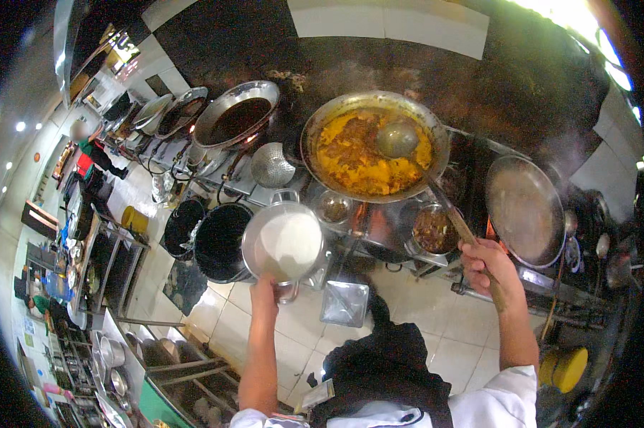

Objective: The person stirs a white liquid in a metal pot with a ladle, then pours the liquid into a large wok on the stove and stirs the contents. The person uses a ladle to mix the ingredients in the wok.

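Observation:
My right hand [487, 267] grips the wooden handle [458, 219] of a ladle, whose metal bowl [397, 139] rests in a large wok [308, 155] of orange-yellow food on the stove. With my left hand [264, 297] I hold a metal pot [247, 251] by its near side; a white liquid [295, 241] is inside it. The pot is left of and nearer to me than the wok. Between them stands a small metal bowl [332, 207], and a pot of brown chunky food [434, 230] sits below the wok's right side.
Several woks line the stove, among them one with dark liquid [236, 123] and a steaming one [525, 211] at right. A perforated skimmer [272, 165] lies left of the main wok. Black tubs [223, 243] stand beside the pot. Two people [94, 150] are far left. Flames show under the burners.

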The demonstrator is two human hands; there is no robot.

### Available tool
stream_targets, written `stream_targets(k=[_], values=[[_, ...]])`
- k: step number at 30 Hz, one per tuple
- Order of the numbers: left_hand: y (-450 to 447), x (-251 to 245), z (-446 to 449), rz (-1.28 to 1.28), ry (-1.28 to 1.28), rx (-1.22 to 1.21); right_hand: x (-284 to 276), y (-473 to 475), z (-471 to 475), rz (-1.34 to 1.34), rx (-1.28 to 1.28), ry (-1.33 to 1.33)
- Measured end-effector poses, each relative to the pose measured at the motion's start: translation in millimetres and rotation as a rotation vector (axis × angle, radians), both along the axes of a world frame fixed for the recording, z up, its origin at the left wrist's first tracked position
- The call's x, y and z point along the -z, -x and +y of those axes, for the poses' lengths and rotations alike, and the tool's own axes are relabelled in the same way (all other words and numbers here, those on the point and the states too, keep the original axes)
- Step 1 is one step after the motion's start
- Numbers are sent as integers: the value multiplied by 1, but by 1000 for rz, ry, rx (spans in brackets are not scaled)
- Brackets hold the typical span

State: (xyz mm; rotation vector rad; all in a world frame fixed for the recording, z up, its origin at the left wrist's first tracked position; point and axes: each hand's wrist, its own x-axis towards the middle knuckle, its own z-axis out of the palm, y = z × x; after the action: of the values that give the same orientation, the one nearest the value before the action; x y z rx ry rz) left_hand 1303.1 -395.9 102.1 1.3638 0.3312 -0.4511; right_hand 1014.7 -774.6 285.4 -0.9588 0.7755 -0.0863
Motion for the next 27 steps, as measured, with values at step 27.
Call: stream_targets(k=[27], values=[[-223, -26, -272, -480, -669, 146, -68, -22, -63, 114, -200, -292]])
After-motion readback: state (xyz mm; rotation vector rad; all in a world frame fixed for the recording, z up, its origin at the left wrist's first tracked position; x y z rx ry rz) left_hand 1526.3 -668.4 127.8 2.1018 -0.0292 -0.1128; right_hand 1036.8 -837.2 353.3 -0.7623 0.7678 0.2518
